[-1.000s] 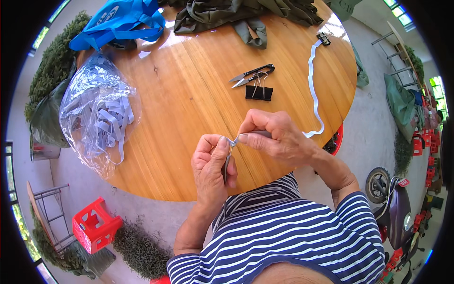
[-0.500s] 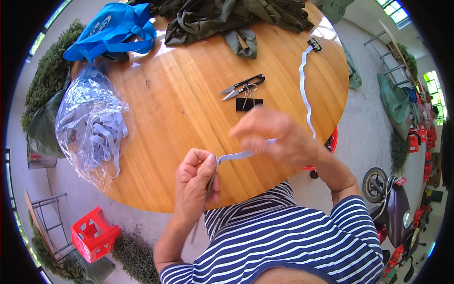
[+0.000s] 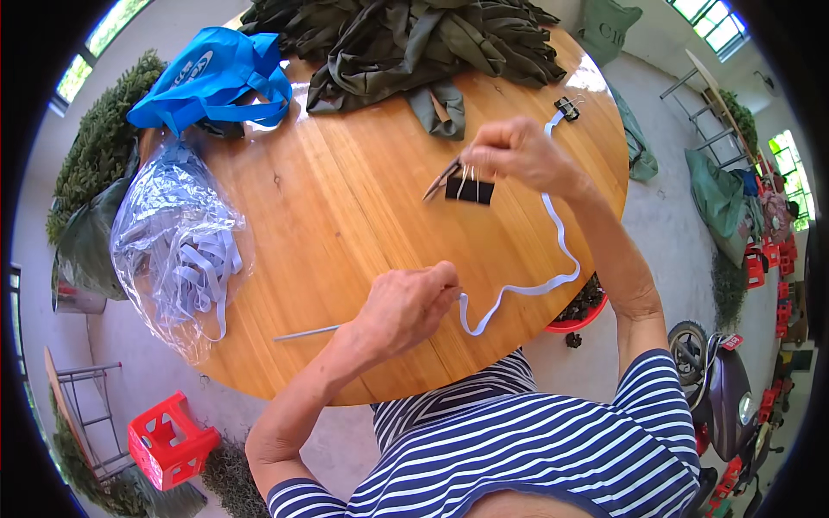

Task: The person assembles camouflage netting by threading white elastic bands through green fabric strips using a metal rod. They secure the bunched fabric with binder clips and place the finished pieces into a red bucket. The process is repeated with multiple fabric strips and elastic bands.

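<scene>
My left hand is closed near the front edge of the round wooden table. It pinches one end of a white elastic band together with a thin metal rod that sticks out to the left. The band loops right, then runs up the table to a small black clip at the far edge. Further up the table, my right hand grips the wire handles of a black binder clip. Small metal snips lie just left of that clip.
A clear plastic bag of white bands lies at the table's left. A blue bag and a pile of dark green fabric fill the far side. A red stool and a scooter stand on the floor.
My right hand has let go of the band near my left hand and reached forward to the black binder clip. The left hand has stayed low, still holding the band's end.
</scene>
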Demonstrator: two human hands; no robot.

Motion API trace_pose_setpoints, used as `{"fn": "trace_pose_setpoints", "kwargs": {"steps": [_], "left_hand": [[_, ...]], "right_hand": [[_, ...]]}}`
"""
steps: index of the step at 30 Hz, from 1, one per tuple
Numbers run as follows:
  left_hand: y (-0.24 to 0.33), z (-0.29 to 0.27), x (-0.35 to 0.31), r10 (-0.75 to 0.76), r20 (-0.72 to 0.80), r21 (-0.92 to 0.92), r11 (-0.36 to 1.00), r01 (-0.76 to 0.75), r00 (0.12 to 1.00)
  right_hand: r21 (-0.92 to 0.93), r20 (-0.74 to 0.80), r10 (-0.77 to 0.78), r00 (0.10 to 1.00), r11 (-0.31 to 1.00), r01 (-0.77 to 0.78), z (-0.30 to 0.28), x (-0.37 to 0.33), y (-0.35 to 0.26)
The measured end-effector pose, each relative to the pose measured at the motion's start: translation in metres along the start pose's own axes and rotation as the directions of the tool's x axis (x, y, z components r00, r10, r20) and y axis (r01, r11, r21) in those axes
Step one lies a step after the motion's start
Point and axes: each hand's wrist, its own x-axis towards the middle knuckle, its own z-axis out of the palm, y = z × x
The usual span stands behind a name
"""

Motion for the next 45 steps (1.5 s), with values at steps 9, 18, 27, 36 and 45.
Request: {"fn": "trace_pose_setpoints", "kwargs": {"steps": [9,18,27,36,45], "left_hand": [[-0.007,0.006,0.021,0.246,-0.180,0.206,0.956,-0.208,0.952],[-0.010,0.008,0.017,0.244,-0.265,0.230,0.955,-0.185,0.933],[0.001,0.011,0.015,0.295,-0.227,0.353,0.913,-0.204,0.928],[-0.001,0.016,0.013,0.354,-0.234,0.400,0.884,-0.242,0.906],[-0.002,0.019,0.013,0.381,-0.240,0.417,0.871,-0.259,0.893]], "right_hand": [[0.236,-0.160,0.086,0.983,0.971,-0.047,0.012,0.020,0.019],[0.244,-0.225,0.114,0.968,0.968,-0.057,0.043,0.025,0.020],[0.099,-0.236,0.039,0.971,0.995,-0.015,0.045,0.022,0.021],[0.163,-0.229,0.066,0.971,0.986,-0.029,0.052,0.023,0.024],[0.178,-0.290,-0.004,0.957,0.982,0.058,0.052,0.019,0.020]]}}
